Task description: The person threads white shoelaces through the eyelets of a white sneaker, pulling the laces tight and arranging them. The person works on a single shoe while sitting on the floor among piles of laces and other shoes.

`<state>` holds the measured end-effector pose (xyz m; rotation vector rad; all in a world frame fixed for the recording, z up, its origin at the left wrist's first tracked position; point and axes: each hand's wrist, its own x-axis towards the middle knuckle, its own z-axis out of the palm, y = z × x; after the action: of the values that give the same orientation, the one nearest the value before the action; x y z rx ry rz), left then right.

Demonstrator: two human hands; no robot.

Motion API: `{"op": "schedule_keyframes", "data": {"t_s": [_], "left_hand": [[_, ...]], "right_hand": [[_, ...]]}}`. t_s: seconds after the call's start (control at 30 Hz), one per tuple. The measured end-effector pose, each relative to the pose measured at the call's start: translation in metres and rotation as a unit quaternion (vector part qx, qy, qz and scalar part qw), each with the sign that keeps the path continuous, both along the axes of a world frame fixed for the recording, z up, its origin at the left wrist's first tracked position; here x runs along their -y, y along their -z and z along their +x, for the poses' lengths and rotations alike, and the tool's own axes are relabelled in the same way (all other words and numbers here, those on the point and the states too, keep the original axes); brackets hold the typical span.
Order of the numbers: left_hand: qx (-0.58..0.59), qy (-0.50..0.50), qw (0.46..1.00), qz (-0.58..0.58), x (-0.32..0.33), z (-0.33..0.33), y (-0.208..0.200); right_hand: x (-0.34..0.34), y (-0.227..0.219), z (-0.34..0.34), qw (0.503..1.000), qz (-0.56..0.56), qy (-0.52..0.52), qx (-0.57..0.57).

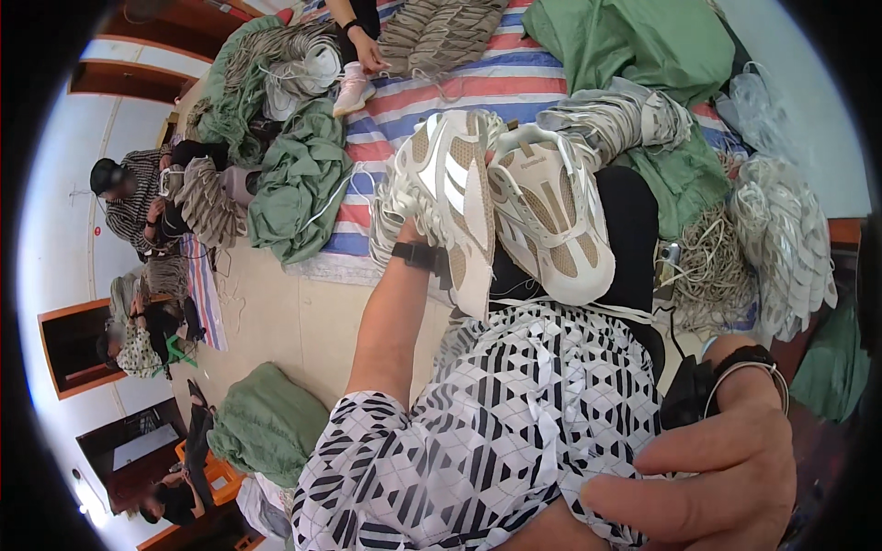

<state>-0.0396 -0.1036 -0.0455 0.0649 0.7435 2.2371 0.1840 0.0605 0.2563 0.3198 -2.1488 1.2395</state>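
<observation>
Two beige and white shoe uppers [551, 220] stand side by side over my lap, with tan mesh panels and pale laces. My left hand [415, 231] reaches up behind the left one and appears to grip it; most of its fingers are hidden by the upper and a bunch of white laces [393, 216]. A dark band circles that wrist. Close to the camera at the lower right, my right hand [707, 482] has its fingers apart, and nothing shows in them. White cord [620, 312] runs from under the uppers toward the right.
Strung stacks of shoe uppers [781, 243] lie at the right and far side on a striped sheet [413, 110]. Green sacks [299, 184] surround them. A co-worker's hand [367, 50] is at the far edge; other people [138, 202] sit at the left.
</observation>
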Motion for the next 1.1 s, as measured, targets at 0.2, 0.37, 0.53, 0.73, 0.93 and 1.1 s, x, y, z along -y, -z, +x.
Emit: {"op": "schedule_keyframes", "data": {"t_s": [0.2, 0.37, 0.53, 0.73, 0.93, 1.1], "left_hand": [[0.018, 0.019, 1.0, 0.012, 0.013, 0.0, 0.005], [0.018, 0.021, 1.0, 0.005, 0.015, 0.002, 0.004], [0.02, 0.028, 0.999, 0.008, 0.01, -0.001, 0.003], [0.013, 0.018, 1.0, 0.014, 0.01, -0.006, 0.004], [0.02, 0.004, 0.999, 0.049, 0.02, -0.007, 0.012], [0.027, -0.003, 0.994, 0.108, 0.035, -0.004, 0.018]], "right_hand": [[-0.026, -0.009, 0.016, 0.992, 0.066, -0.097, 0.054], [-0.018, -0.001, -0.001, 0.992, 0.062, -0.111, 0.017], [-0.017, 0.029, -0.044, 0.975, 0.091, -0.147, -0.141], [-0.108, 0.217, -0.182, 0.959, 0.219, 0.015, 0.178], [-0.121, 0.262, -0.199, 0.811, -0.06, -0.153, 0.561], [-0.144, 0.256, -0.172, 0.805, -0.15, -0.137, 0.558]]}}
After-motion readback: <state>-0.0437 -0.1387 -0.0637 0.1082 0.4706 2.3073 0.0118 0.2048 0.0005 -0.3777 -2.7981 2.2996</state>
